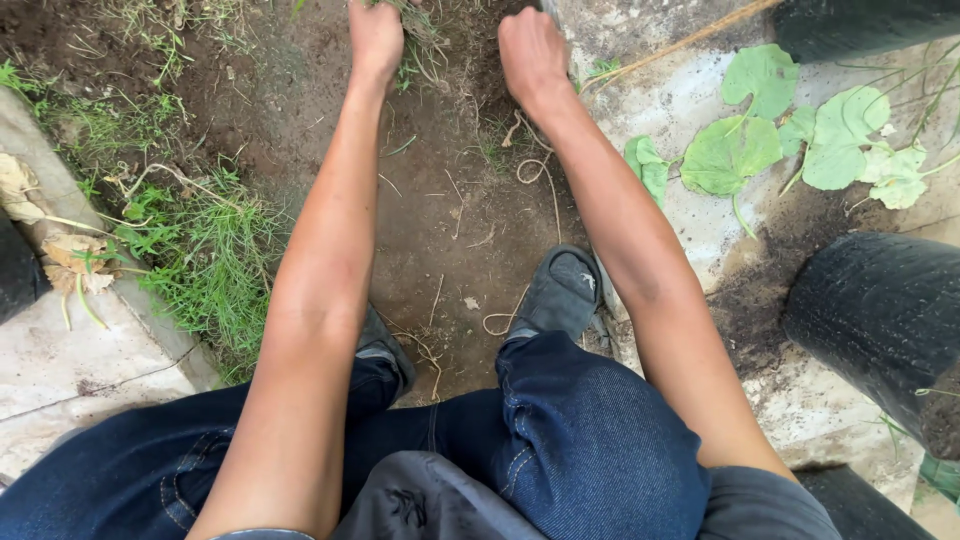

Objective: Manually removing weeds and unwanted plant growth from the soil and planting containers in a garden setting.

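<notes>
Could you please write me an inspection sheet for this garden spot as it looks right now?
Surface: bare dark soil between pale concrete slabs.
Job's things: a clump of grass and roots at the top edge, gripped by the left hand.
Clutter: loose dry roots on the soil; dry leaves at left.
Grippers: left hand closed on the clump; right hand fisted beside it, its contents hidden.
Cables: nothing seen.
Surroundings: grass patch at left, broad green leaves and black grow bags at right, person's dark shoe and blue jeans below.
</notes>
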